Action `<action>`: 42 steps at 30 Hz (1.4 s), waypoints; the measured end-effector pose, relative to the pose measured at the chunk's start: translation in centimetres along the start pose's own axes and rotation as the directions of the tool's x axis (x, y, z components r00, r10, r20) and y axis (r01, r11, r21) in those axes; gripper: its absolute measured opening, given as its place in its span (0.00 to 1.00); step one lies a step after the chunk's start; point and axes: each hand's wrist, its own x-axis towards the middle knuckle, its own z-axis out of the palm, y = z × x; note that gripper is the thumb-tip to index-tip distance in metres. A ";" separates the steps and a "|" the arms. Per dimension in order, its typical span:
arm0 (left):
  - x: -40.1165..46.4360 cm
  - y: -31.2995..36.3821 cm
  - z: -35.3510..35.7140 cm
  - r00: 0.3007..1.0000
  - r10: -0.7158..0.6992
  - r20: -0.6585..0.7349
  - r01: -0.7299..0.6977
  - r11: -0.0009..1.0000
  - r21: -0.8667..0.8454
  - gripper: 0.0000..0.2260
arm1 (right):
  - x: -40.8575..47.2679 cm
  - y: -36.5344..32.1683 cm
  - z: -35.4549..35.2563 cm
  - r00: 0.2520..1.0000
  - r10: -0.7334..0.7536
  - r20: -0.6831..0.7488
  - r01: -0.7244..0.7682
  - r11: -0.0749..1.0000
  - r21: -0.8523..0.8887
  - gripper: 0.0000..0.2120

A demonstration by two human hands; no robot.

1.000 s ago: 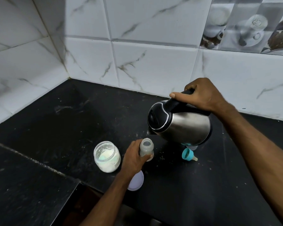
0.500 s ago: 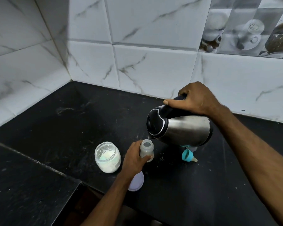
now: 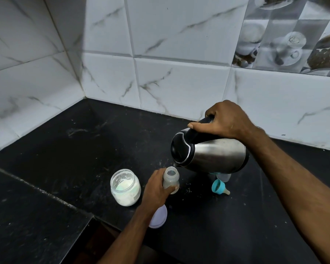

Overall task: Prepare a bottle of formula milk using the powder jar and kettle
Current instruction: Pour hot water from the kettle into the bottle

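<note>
A small translucent feeding bottle (image 3: 171, 179) stands uncapped on the black counter (image 3: 84, 149), and my left hand (image 3: 157, 189) grips it around its body. My right hand (image 3: 224, 120) holds the black handle of a steel kettle (image 3: 213, 154), which is tipped far over to the left. Its spout sits just above the bottle's mouth. An open glass jar (image 3: 125, 187) of white powder stands just left of my left hand.
The bottle's teal teat ring (image 3: 219, 186) lies on its side right of the bottle, with a clear cap (image 3: 224, 177) partly hidden under the kettle. A pale round lid (image 3: 158, 216) lies beneath my left wrist. Tiled walls close the corner behind.
The kettle has tipped further and dropped a little, bringing its spout down over the bottle's mouth. My left hand and the bottle have stayed in place.
</note>
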 end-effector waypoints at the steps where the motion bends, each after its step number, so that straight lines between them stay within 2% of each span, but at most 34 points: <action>1: 0.0 0.0 0.0 1.000 0.001 -0.001 -0.001 1.000 -0.003 0.22 | 0.0 0.0 0.0 1.000 -0.007 0.002 0.007 1.000 -0.003 0.36; 42: 0.0 0.0 0.0 1.000 -0.005 0.001 0.005 1.000 0.018 0.21 | 0.5 -0.5 0.0 0.998 -0.061 0.009 0.062 0.993 -0.100 0.37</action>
